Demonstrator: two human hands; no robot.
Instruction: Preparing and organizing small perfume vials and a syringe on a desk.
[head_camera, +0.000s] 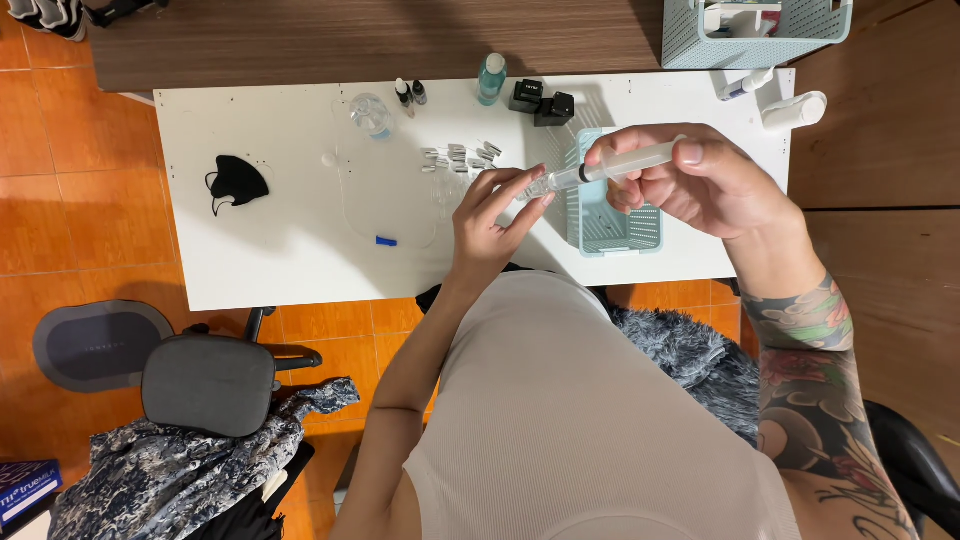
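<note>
White counter (280, 260) over orange tiles carried a row of small vials (462, 157), a black mask (237, 183), bottles along the far edge and a pale blue basket (612, 232), and above it I saw both hands raised clear of the surface. My right hand (700, 185) was closed around a clear syringe (625, 163), thumb near the plunger end, while my left hand (495, 215) pinched a small clear piece (530, 188) at the syringe's tip. With nothing braced on the counter, I judged that a hard push could spurt liquid, or the tip could slip off the piece.
</note>
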